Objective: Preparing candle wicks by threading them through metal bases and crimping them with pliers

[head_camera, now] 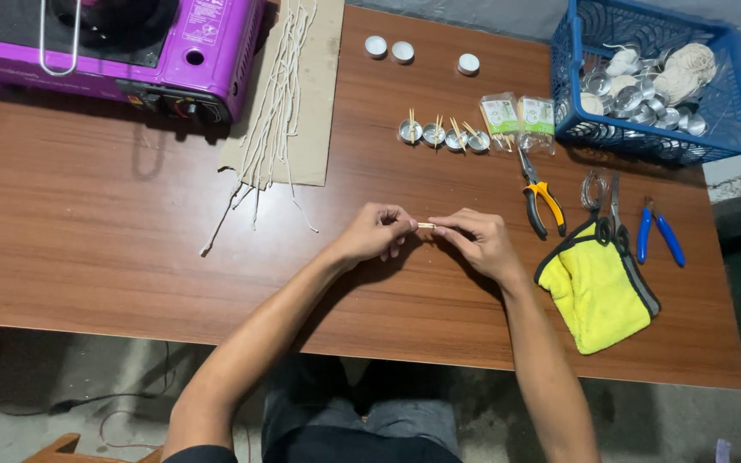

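Head view, both hands, left hand (376, 231) and right hand (479, 241), pinching a small stick (425, 225), mid-table (113, 240), bare wood around.

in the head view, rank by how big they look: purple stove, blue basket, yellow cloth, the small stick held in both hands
1. Purple metal camp stove, cut off by the frame edge
2. Blue plastic mesh basket
3. Yellow microfibre cloth
4. Small pale wooden stick, pinched between the left hand and right hand
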